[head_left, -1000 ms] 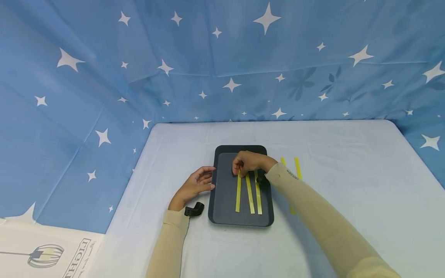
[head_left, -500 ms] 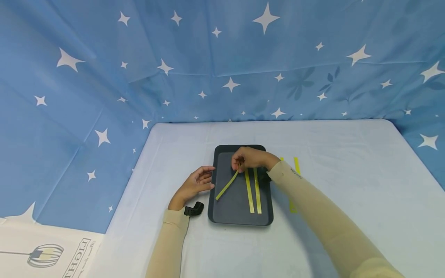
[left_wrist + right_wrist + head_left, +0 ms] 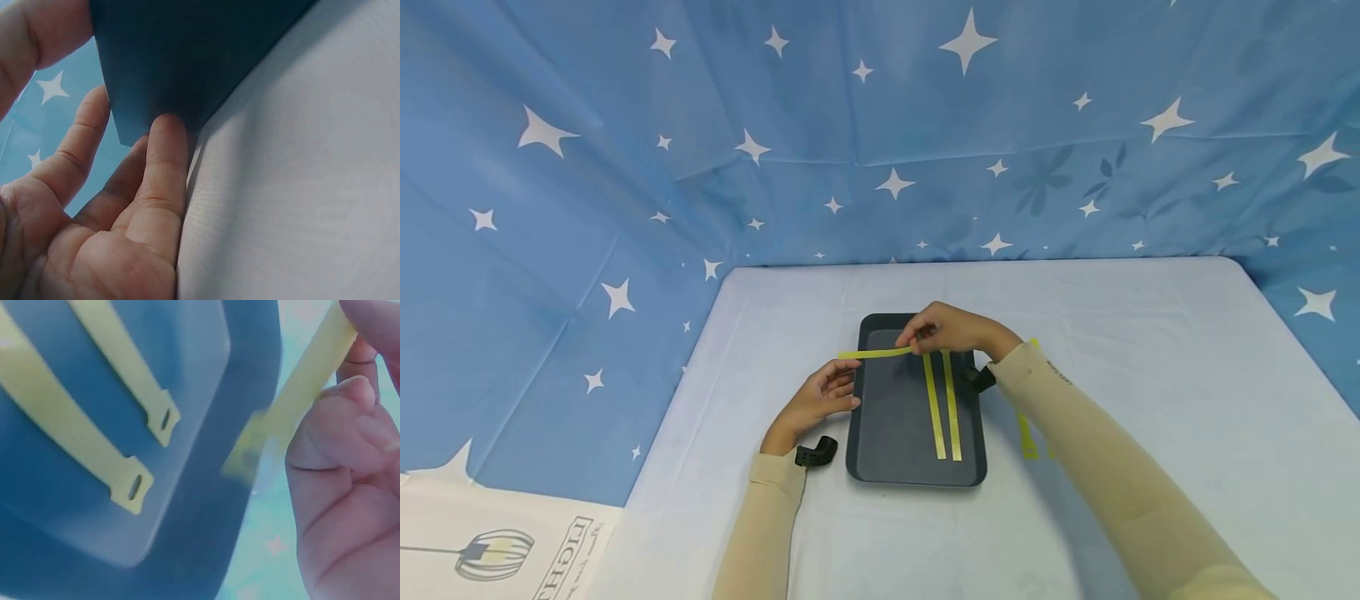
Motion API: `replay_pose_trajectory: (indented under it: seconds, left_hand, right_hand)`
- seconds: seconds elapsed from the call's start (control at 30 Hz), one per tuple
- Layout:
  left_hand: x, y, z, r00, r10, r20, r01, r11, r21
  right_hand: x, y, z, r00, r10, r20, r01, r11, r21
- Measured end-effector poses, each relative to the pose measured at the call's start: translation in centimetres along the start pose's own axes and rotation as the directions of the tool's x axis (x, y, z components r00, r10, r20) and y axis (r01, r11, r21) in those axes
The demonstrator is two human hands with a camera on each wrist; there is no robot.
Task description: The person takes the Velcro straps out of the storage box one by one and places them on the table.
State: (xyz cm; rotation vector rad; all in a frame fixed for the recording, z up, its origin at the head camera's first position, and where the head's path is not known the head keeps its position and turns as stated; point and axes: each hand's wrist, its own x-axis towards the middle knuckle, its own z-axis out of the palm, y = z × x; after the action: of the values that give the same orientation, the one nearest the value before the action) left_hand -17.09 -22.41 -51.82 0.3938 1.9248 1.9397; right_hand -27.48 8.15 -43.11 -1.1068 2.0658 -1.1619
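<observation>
My right hand point(image 3: 953, 327) pinches a yellow hook-and-loop cable tie point(image 3: 876, 354) over the far part of a dark grey tray point(image 3: 887, 450). The tie stretches out leftward past the tray's left rim, above my left fingers. In the right wrist view its slotted head hangs blurred over the rim. Two more yellow cable ties point(image 3: 934, 412) lie lengthwise in the tray's right half, their slotted heads plain in the right wrist view. My left hand point(image 3: 822, 398) rests beside the tray's left side with loosely bent fingers; in the left wrist view fingertips touch the tray wall point(image 3: 169, 56).
Further yellow ties point(image 3: 1028, 437) lie on the white tablecloth point(image 3: 1150, 375) right of the tray, partly hidden by my right forearm. A blue curtain with stars point(image 3: 895, 108) hangs behind the table. A black wrist camera point(image 3: 817, 452) sits at my left wrist.
The leftmost of three ties in the tray has been lifted; its free end has swung from near me to the left and up. My right hand has risen slightly. My left hand stays put.
</observation>
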Motion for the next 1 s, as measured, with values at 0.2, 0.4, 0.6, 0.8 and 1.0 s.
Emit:
replay_pose_trajectory:
  seconds: [0.2, 0.4, 0.6, 0.8, 1.0]
  left_hand:
    - [0.1, 0.2, 0.1, 1.0, 0.003, 0.005, -0.003, 1.0, -0.001]
    - [0.1, 0.2, 0.1, 1.0, 0.013, 0.016, -0.013, 1.0, 0.001]
    - [0.1, 0.0, 0.0, 1.0, 0.008, 0.008, -0.008, 1.0, 0.004]
    - [0.0, 0.0, 0.0, 1.0, 0.012, 0.007, -0.012, 1.0, 0.006]
    - [0.0, 0.0, 0.1, 1.0, 0.015, 0.004, -0.015, 1.0, 0.005]
  right_hand:
    - [-0.5, -0.6, -0.1, 0.999, -0.003, -0.05, 0.005, 0.999, 0.041]
    - [-0.9, -1.0, 0.0, 0.993, 0.025, -0.12, -0.012, 0.994, 0.106]
    - [-1.7, -1.1, 0.0, 0.987, 0.055, -0.152, -0.028, 0.984, 0.174]
    - [-2.8, -1.2, 0.0, 0.983, 0.044, -0.178, -0.012, 0.983, 0.181]
    - [-3.9, -1.8, 0.0, 0.979, 0.073, -0.192, -0.029, 0.974, 0.224]
